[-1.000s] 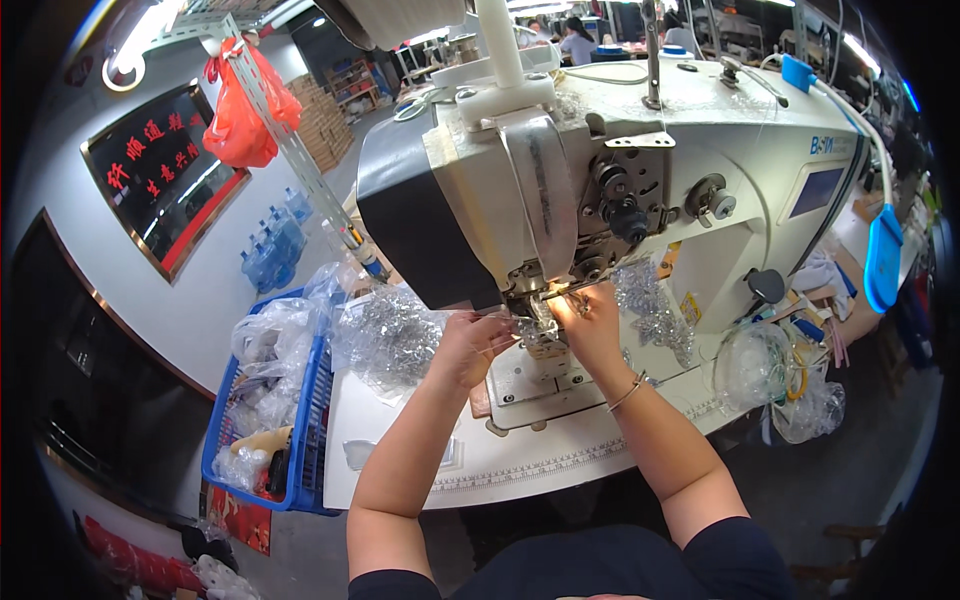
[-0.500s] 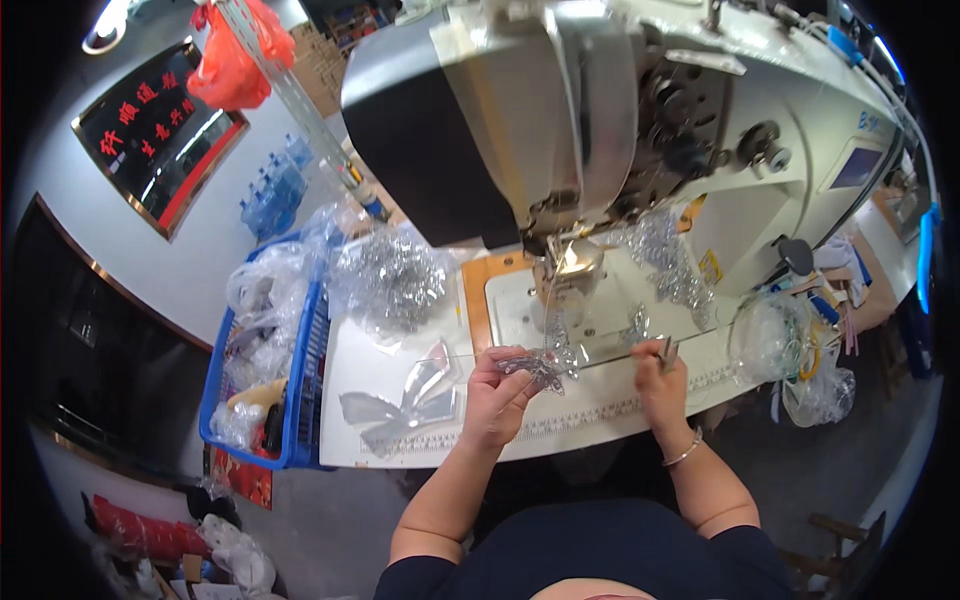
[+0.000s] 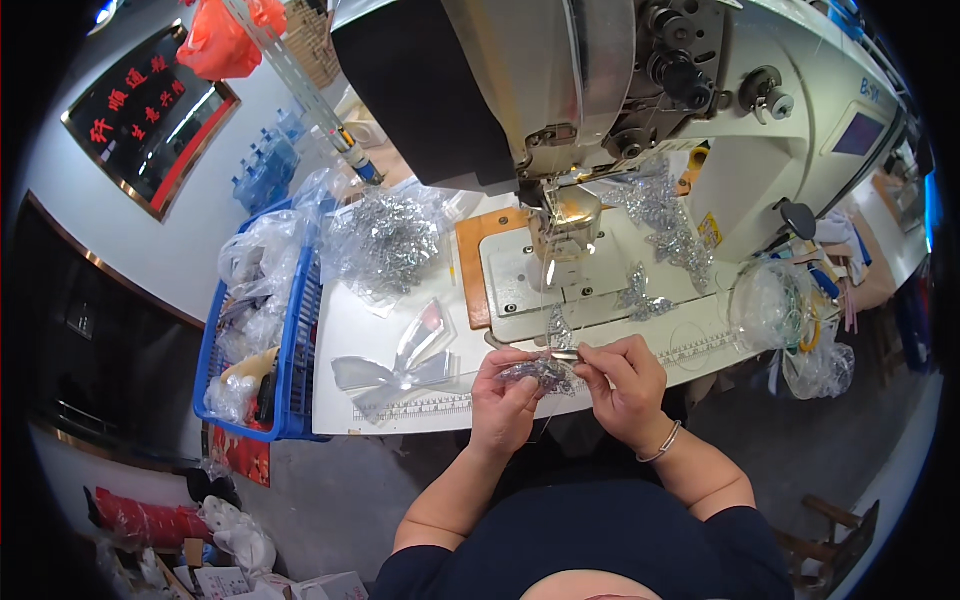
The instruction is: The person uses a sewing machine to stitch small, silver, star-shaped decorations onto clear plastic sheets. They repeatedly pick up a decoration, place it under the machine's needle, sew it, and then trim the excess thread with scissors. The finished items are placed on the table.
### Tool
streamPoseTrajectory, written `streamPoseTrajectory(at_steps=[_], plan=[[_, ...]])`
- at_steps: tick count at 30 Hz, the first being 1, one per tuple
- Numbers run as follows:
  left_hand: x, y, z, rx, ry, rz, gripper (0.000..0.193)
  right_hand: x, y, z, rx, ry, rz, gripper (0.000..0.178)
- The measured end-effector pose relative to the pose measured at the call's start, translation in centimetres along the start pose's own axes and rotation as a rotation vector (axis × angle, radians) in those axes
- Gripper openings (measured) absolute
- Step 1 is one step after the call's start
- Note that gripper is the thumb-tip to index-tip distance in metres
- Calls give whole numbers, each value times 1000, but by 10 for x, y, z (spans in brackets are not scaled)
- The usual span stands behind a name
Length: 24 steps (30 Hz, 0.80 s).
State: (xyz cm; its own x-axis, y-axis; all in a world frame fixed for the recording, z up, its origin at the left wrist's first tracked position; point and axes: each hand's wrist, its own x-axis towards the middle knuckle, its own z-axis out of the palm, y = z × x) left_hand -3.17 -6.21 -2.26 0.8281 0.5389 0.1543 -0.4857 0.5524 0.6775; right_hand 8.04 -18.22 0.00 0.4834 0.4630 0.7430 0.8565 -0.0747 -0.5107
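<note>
My left hand [image 3: 503, 408] pinches a glittery silver butterfly-shaped piece [image 3: 545, 376] just in front of the sewing machine's plate. From the right, my right hand [image 3: 628, 392] meets it, fingers closed round small metal thread snips [image 3: 565, 355] whose tip touches or nearly touches the piece. The blades are too small to tell apart. A fine thread runs down from the needle area of the sewing machine [image 3: 570, 215] toward the piece. A similar loose silver butterfly [image 3: 643, 297] lies on the white table right of the plate. Behind it lies a string of joined glittery pieces [image 3: 672, 225].
At the left of the table [image 3: 340, 412] are a clear shiny bow-shaped sheet [image 3: 405, 365] and a plastic bag of silver pieces [image 3: 385, 245]. A blue basket [image 3: 300, 330] of plastic bags stands beside it. Clear bags and coils [image 3: 775, 310] crowd the right edge.
My right hand has moved left with the snips and come up to the piece in my left hand. The view has shifted slightly; the loose butterfly on the right is now fully uncovered.
</note>
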Motion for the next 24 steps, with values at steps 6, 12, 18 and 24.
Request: streamPoseTrajectory(at_steps=[6,12,18,24], plan=[[1,8,-1,584,-140,305,25,4,-1,-24,131,170,5,22],[1,38,1,1629,-700,788,28,12,-27,-69,-43,58,-292,29],[-6,40,-2,1733,-718,898,23,-5,-15,-38,-251,-161,-155,30],[-11,37,-2,1689,-665,965,24,-5,-16,-29,-238,-161,-171,28]])
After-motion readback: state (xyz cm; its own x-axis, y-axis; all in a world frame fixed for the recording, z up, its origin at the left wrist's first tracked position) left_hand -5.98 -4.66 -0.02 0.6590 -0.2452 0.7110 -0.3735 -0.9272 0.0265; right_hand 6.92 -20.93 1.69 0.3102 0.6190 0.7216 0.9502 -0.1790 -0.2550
